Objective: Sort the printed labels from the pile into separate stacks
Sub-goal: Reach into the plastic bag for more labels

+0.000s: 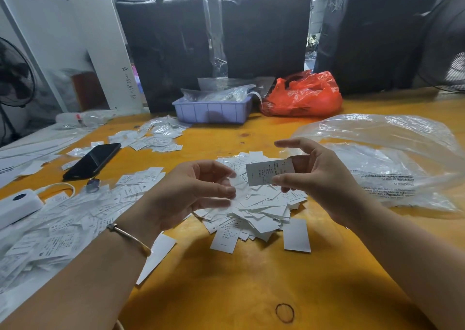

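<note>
The right hand pinches one white printed paper label between thumb and fingers, holding it above the loose pile of white printed labels at the middle of the orange wooden table. The left hand hovers over the pile's left edge with fingers loosely curled and nothing between them; its wrist wears a thin gold bangle.

Three tall black plastic-wrapped bundles stand behind the table's far edge. A large crumpled clear plastic bag lies just beside the right hand and reaches the pile's right side. A wide spread of white labels covers the table to the left, under the left forearm. A crumpled red plastic bag sits at the far edge, beside a lilac plastic tray holding clear packets. Further labels and clear sleeves lie in front of the tray. A black smartphone rests left of the pile, a white box-shaped device with a cable at the left edge, and a single blank white label lies just right of the pile's near side
</note>
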The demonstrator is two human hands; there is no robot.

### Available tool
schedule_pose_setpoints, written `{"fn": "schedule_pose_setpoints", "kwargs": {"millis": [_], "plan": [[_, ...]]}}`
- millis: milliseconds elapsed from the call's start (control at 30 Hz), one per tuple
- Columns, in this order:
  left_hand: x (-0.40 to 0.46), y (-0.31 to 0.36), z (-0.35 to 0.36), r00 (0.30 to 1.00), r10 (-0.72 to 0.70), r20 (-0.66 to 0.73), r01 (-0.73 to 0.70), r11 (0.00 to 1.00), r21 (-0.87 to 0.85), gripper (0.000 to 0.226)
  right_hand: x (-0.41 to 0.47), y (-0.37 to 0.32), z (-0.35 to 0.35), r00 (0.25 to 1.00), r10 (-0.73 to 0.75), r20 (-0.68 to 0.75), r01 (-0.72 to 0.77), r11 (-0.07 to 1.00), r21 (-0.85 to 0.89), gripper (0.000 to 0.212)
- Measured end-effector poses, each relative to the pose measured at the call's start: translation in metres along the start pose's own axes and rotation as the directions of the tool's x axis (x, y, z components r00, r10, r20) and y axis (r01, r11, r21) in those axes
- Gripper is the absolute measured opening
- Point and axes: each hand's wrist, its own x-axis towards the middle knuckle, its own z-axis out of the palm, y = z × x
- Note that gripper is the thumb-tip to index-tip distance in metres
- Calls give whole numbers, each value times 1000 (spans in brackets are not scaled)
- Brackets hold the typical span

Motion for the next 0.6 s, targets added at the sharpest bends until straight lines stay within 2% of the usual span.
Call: {"fn": "schedule_pose_setpoints", "kwargs": {"millis": [167,267,333,467,500,533,600], "plan": [[0,-1,1,1000,30,8,-30,999,34,22,-1,0,-1,999,-47,-10,46,996,-80,16],[0,-3,3,998,63,-11,-61,987,146,29,-1,1,-1,996,-80,-35,73,985,-156,9],[0,-3,4,997,79,-13,-75,976,204,31,-1,1,1,993,-113,-39,102,971,-216,14],[-1,-2,7,998,65,6,-64,964,257,24,-2,2,3,986,-148,-71,134,975,-178,70],[-1,-1,8,998,59,18,-61,960,273,21,-2,1,2,987,-144,-77,130,979,-157,76],[-2,-1,9,998,60,27,-66,954,293,19,-1,0,2,987,-133,-91,120,984,-130,74],[-3,0,9,996,85,33,-91,946,310,20,0,-2,0,989,-81,-124,75,996,-49,56]]}}
